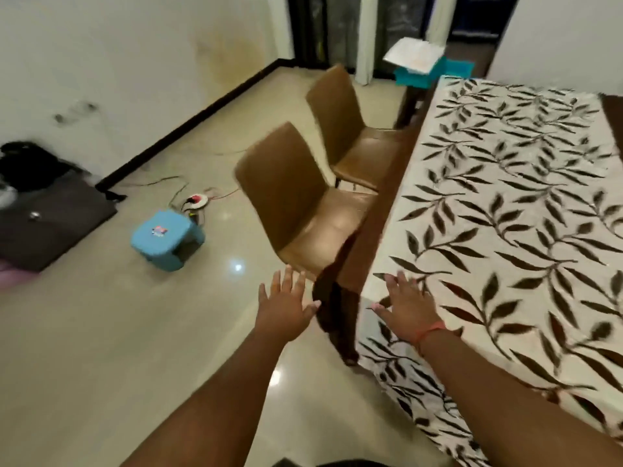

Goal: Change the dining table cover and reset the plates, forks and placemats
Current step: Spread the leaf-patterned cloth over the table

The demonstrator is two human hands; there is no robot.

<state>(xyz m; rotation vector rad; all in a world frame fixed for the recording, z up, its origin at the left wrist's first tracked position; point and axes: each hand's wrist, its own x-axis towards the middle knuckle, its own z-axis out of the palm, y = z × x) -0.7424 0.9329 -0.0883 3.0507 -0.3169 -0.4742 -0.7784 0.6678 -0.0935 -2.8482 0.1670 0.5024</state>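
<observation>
Glossy cream floor (101, 348) fills the left of the view, and the dark wooden tabletop (381, 210) runs along the right with a leaf-patterned cover (505, 197) spread over it. That cover hangs over the near end but stops short of the left long edge, leaving a bare strip of wood; I judge it needs shifting or smoothing at this corner. My left hand (286, 305) is spread flat, fingers straight, holding nothing, in the air over the floor just beside the table's corner leg (337, 318). My right hand (409, 306) is likewise spread and empty, over the cover's near-left corner; whether it touches the cloth I cannot tell. No plates, forks or placemats are visible on the cover, so resetting is not yet done. Two brown chairs (303, 203) stand tucked against the left edge, narrowing access there, while a blue stool (168, 239) sits well apart on the floor.
</observation>
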